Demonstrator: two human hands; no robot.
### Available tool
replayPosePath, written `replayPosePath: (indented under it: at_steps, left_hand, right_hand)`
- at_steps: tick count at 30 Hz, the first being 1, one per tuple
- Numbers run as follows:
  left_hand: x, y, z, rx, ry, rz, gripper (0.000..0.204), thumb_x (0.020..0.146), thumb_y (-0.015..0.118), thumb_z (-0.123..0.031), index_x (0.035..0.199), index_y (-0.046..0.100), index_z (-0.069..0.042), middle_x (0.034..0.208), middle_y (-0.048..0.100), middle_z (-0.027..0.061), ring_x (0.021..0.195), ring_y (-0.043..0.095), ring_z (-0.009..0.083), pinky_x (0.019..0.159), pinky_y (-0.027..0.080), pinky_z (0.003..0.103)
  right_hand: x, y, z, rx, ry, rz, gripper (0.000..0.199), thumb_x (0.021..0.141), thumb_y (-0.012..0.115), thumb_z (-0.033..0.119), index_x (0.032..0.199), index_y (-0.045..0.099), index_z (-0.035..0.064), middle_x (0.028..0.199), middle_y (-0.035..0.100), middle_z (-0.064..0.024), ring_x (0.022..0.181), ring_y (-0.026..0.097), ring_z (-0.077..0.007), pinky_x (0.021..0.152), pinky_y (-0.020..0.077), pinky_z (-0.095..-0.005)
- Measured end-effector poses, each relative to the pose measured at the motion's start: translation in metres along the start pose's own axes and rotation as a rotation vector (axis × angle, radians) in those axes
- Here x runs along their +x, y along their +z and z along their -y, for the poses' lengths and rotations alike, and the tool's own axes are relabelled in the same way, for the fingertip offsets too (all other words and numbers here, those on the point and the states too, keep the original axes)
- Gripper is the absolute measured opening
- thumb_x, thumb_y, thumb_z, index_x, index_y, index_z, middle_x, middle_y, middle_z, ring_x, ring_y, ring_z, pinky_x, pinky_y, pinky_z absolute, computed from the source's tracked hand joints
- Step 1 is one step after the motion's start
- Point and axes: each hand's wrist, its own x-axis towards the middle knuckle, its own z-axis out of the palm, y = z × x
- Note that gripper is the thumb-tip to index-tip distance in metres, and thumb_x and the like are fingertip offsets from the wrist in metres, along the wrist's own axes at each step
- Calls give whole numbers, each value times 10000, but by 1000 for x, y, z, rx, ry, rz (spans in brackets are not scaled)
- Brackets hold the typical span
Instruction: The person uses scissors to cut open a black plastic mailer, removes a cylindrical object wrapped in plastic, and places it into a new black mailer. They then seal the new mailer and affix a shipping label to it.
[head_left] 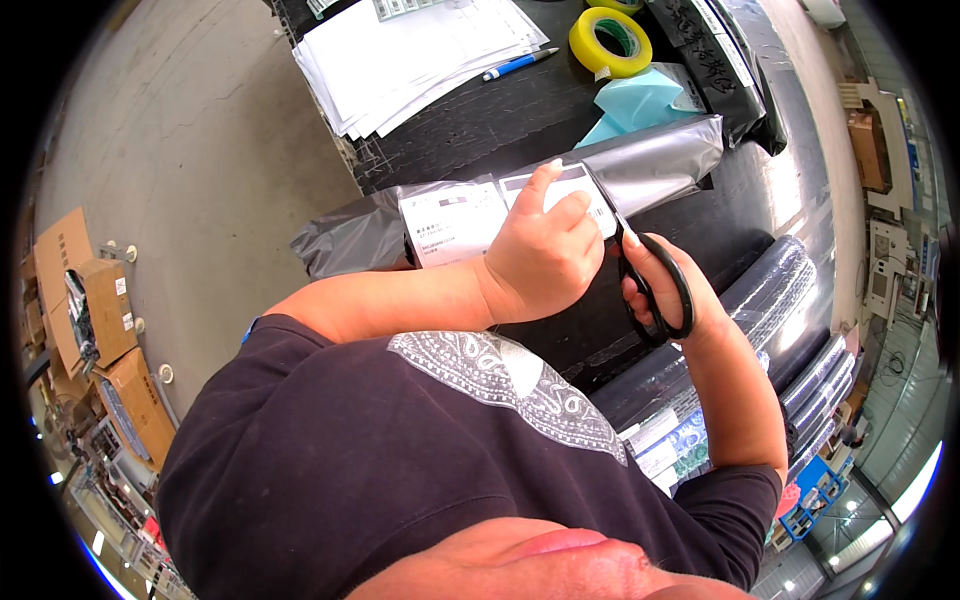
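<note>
Our left hand (545,255) pins the label (560,190) on the grey parcel (660,160); our right hand (670,290), closed around black scissors (655,290), probably risks nicking those fingers.

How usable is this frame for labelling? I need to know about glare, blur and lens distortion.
Head view: fisheye bends the black table edge and darkens the corners; daylight glare whitens the stack of white paper sheets and sheens the grey plastic mailer bag; the left hand, the right hand and the black-handled scissors are sharp; the chin at the lower edge is blurred.
</note>
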Motion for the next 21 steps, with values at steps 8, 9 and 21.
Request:
replayPosePath:
  at_steps: [8,9,21]
  left_hand:
    - [15,-14,41,-195,-223,119,29,710,665,-105,716,680,-81,756,643,88,794,633,277,753,506,391]
    - [18,-13,49,-258,-299,27,58,731,683,-118,731,697,-62,758,658,94,775,635,289,713,514,385]
    - [-19,-49,94,-128,-216,517,728,743,778,-243,1377,480,-47,1343,532,153,1233,522,311,1032,442,381]
  right_hand:
    - [3,0,-4,-4,-47,-13,335,1001,555,388,1086,578,64,678,528,25,509,455,-36,427,339,-179]
    - [2,1,-5,11,-19,-25,336,996,568,381,1098,574,61,700,538,19,524,465,-40,443,350,-174]
    - [-11,71,-75,379,-173,-4,456,949,639,410,1159,531,19,713,549,13,552,480,-36,500,413,-190]
